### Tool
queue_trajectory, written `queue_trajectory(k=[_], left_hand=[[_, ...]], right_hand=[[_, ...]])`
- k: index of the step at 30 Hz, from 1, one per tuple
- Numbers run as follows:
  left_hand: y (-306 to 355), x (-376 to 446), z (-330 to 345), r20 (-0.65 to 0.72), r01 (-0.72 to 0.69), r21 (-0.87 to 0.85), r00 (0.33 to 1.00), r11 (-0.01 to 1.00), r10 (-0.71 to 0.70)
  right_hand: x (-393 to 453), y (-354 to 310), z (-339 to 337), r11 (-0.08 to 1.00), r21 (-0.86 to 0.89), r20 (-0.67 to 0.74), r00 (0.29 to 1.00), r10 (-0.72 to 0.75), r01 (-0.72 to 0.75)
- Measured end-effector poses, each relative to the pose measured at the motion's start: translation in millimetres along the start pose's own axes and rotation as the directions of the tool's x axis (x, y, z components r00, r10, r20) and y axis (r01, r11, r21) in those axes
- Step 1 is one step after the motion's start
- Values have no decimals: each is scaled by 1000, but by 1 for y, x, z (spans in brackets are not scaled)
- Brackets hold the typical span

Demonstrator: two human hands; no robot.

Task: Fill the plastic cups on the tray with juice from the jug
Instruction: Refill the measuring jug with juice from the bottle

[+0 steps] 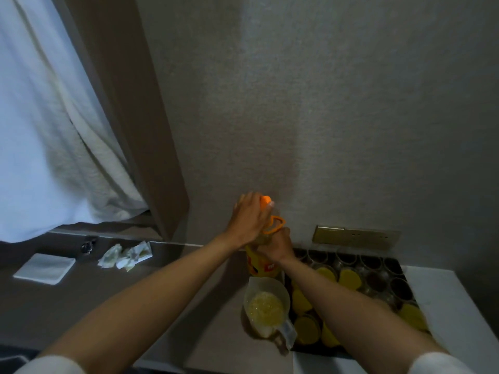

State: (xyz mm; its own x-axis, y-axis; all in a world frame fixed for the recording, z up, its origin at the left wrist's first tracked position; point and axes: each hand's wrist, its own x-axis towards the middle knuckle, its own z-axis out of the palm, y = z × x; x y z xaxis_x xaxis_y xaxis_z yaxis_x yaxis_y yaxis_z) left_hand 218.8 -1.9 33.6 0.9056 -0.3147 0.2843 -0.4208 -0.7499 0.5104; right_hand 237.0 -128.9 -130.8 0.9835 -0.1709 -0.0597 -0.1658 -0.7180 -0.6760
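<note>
- At the counter by the wall, in the head view, we see our left hand [249, 215] curled over the orange cap [266, 200] of a juice bottle [260, 267], fingers wrapped round it.
- Our right hand [275, 245] grips the bottle's neck just below the orange carry ring [275, 224], fingers closed about it.
- The jug [266, 310] stands just in front of the bottle, holding a shallow pool of yellow juice, its handle towards us.
- Beside it on the right, the tray [397, 261] carries the plastic cups [349, 279]; several near ones look full, the far ones empty.
- We judge the jug light and rigid but sloshy: take it by the handle and tip slowly.
- The cups look thin and easily tipped, so we would pour without touching them.
- Napkins [44, 268] and wrappers [125, 256] lie well apart on the left.
</note>
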Motion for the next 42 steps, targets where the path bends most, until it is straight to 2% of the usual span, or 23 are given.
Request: queue_trajectory(k=[5,13,19,26,37,42], left_hand=[[-19,11,9,192,32,121,980,992,-55],[-14,18,8,256,-34,71,967,997,15],[-4,33,6,335,-54,200,942,978,-16],[12,37,15,325,-38,399,940,916,-102],[8,44,12,444,-129,247,896,960,6],[3,48,6,509,-253,243,855,937,99]], right_hand=[[-10,3,0,999,43,-47,999,-22,24],[-15,-2,-10,991,68,-109,988,-111,119],[-1,12,6,998,52,-41,998,48,-46],[-6,8,0,991,11,3,991,132,-132],[-22,-5,-21,987,87,93,988,127,-135],[-30,-12,-29,985,113,102,987,123,-134]])
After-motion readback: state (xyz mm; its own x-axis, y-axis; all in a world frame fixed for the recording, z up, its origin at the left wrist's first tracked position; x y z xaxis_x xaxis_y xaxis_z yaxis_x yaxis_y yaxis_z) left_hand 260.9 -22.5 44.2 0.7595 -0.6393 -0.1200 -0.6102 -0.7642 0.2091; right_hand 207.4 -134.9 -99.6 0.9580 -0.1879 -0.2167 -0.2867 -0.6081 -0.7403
